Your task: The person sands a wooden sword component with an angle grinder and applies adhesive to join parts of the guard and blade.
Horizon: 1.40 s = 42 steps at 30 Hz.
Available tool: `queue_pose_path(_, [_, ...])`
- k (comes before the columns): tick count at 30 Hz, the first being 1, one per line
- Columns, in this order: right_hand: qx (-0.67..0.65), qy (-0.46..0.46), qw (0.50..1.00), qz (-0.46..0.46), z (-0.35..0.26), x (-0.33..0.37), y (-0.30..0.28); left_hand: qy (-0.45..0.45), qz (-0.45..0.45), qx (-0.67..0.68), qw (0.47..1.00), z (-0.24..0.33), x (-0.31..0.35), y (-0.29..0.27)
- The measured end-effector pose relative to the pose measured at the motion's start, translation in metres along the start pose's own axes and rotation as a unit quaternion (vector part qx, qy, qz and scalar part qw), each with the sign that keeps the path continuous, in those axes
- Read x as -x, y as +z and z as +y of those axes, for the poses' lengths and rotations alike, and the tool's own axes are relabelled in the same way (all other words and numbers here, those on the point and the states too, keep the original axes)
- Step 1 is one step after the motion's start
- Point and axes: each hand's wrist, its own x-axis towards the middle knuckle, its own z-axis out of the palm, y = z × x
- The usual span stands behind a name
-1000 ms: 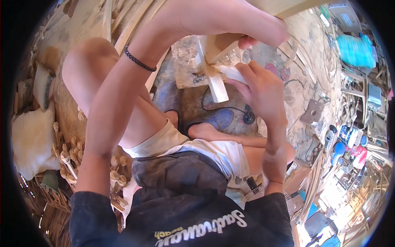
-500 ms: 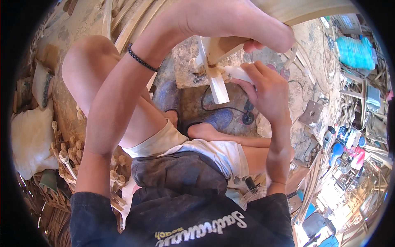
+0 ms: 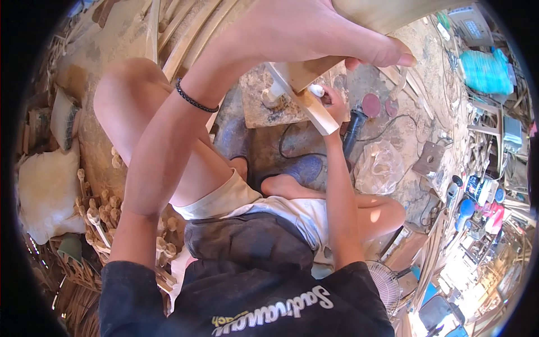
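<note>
My left hand [image 3: 314,31] reaches across the top, its fingers wrapped round a pale wooden frame [image 3: 387,14] with a curved part. A block-like wooden member runs down from under that hand and meets a narrow flat wooden strip [image 3: 314,109], which slants toward me. Behind the strip, my right hand [image 3: 336,105] is closed on a small white bottle [image 3: 317,90]; the strip partly hides the hand and bottle. The bottle's tip lies close to the joint between the wooden parts. Below the work is a stained wooden board [image 3: 252,90] on the floor.
An angle grinder [image 3: 353,132] with a reddish disc and cord lies right of the board. Nearby is a clear plastic bag [image 3: 380,167]. Turned wooden pieces [image 3: 101,216] are heaped at left beside a pale sack [image 3: 48,194]. A fan [image 3: 384,283] stands lower right.
My right hand with the white bottle has moved farther away and left, behind the strip. The wooden strip's near end has swung right. The grinder and plastic bag show more fully.
</note>
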Motion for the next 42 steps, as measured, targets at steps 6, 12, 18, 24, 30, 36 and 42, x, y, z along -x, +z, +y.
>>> queue_pose_path(6, [0.010, 0.011, 0.997, 0.071, 0.028, 0.020, -0.055, 0.045, 0.045, -0.027, 0.998, 0.002, -0.004, 0.017])
queue_pose_path(12, [0.283, 0.300, 0.840, 0.353, 0.199, 0.066, -0.235, 0.029, -0.069, 0.055, 0.996, -0.004, 0.003, 0.002])
queue_pose_path(18, [0.197, 0.415, 0.853, 0.248, 0.357, 0.135, -0.269, 0.031, -0.076, 0.071, 0.994, -0.024, 0.002, 0.016])
queue_pose_path(24, [0.208, 0.495, 0.821, 0.196, 0.366, 0.134, -0.245, -0.069, -0.080, 0.019, 0.994, 0.002, 0.018, 0.015])
queue_pose_path(30, [0.300, 0.464, 0.824, 0.127, 0.372, 0.125, -0.257, 0.041, -0.074, 0.099, 0.992, -0.028, 0.006, 0.013])
queue_pose_path(36, [0.394, 0.354, 0.848, 0.006, 0.403, 0.132, -0.270, -0.026, -0.036, 0.106, 0.993, -0.036, 0.017, -0.004])
queue_pose_path(42, [0.306, 0.460, 0.826, 0.112, 0.381, 0.112, -0.251, -0.077, -0.034, 0.125, 0.989, -0.024, 0.018, -0.002])
